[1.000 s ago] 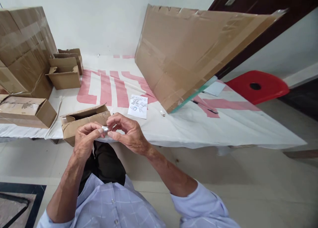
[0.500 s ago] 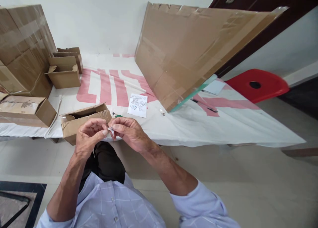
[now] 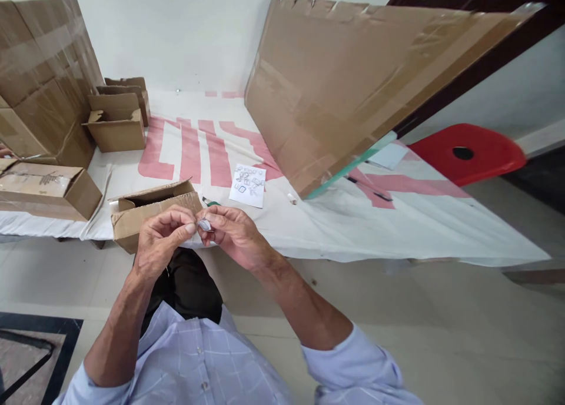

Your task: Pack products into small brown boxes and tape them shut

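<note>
A small piece of paper (image 3: 203,224) with a dark outline on it is pinched in my right hand (image 3: 232,231), between thumb and fingers. Close beside it, the thumb and fingers of my left hand (image 3: 163,234) are pressed together near the paper's left edge; whether they grip anything is too small to tell. Both hands are held over the table's front edge. Just behind my left hand sits an open cardboard box (image 3: 132,219). A sheet with small drawn shapes (image 3: 248,187) lies behind my right hand, with a green-handled tool (image 3: 210,202) to its left.
Cardboard boxes (image 3: 117,131) stand at the left on the cloth-covered table (image 3: 212,105). A large cardboard panel (image 3: 344,81) leans on the right side. A pen-like black item (image 3: 377,193) and a white paper (image 3: 388,156) lie near it. Behind the right end is a red stool (image 3: 489,152).
The small paper has turned and shows more of its face between my hands. The view has shifted slightly.
</note>
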Tool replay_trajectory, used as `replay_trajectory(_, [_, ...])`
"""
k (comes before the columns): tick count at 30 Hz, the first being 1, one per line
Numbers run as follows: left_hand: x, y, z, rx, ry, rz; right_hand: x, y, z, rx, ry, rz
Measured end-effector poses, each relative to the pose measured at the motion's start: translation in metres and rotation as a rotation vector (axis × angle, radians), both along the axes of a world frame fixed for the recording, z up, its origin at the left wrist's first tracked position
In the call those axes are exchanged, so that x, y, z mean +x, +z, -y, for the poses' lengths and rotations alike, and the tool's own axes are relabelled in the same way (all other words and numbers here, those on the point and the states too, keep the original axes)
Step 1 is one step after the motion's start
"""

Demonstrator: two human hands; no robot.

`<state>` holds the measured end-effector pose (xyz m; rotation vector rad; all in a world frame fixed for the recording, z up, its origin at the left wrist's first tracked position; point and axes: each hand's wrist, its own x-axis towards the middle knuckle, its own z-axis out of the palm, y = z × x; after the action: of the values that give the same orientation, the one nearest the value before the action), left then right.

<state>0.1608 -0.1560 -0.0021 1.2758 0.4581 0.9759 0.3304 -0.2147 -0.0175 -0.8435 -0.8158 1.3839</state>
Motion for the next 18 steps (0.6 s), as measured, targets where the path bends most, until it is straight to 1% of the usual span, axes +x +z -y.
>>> replay_trajectory(4, [-0.003, -0.001, -0.002, -0.087, 0.013, -0.050, 0.003, 0.000, 0.000, -0.016, -0.046, -0.003])
replay_trajectory(7, [-0.001, -0.005, -0.002, -0.130, 0.031, -0.067, 0.004, 0.000, 0.002, -0.018, -0.047, 0.015])
replay_trajectory(9, [0.003, -0.007, 0.000, -0.094, 0.060, -0.052, 0.003, 0.000, 0.002, -0.020, -0.033, 0.015])
replay_trajectory(14, [0.011, -0.009, 0.002, 0.125, 0.116, -0.040, 0.000, -0.003, 0.002, -0.045, -0.044, -0.028])
replay_trajectory(16, [0.011, -0.008, 0.002, 0.141, 0.114, -0.058, 0.000, -0.005, 0.002, -0.047, -0.072, -0.026])
replay_trajectory(18, [0.011, -0.007, 0.002, 0.092, 0.080, -0.062, 0.000, -0.006, 0.003, -0.040, -0.108, -0.011])
